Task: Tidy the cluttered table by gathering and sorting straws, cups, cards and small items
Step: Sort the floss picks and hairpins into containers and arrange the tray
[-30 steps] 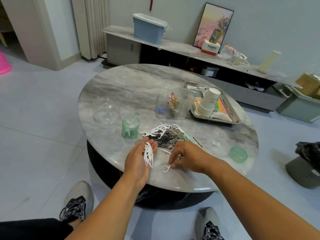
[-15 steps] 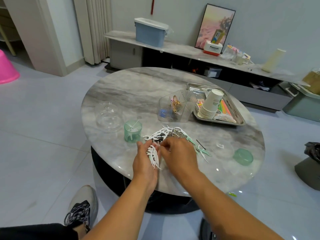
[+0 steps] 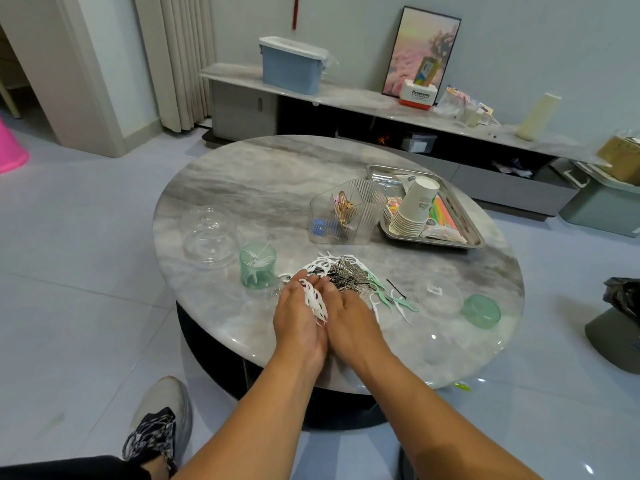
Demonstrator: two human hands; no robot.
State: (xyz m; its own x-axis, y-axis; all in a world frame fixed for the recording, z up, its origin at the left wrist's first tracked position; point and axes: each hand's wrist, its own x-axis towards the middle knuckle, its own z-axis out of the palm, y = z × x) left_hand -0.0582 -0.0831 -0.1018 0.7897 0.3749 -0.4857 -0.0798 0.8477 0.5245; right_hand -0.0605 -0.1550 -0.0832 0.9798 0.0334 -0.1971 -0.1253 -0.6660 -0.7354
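Both hands meet at the near edge of the round marble table (image 3: pixel 242 174). The left hand (image 3: pixel 298 317) is cupped, fingers curled round a bunch of white floss picks (image 3: pixel 314 301). The right hand (image 3: pixel 349 317) lies just beside it, fingers together and bent toward the bunch; whether they pinch a pick I cannot tell. Beyond the fingertips, a heap of floss picks and dark hairpins (image 3: pixel 346 271) rests on the table. Left of the heap stands a green jar (image 3: pixel 258 265), then a clear dome lid (image 3: pixel 209 237). Behind the heap are a clear ribbed organiser (image 3: pixel 346 216) and a metal tray (image 3: pixel 464 220) holding stacked paper cups (image 3: pixel 414 209). Right of the heap lies a green lid (image 3: pixel 482 310).
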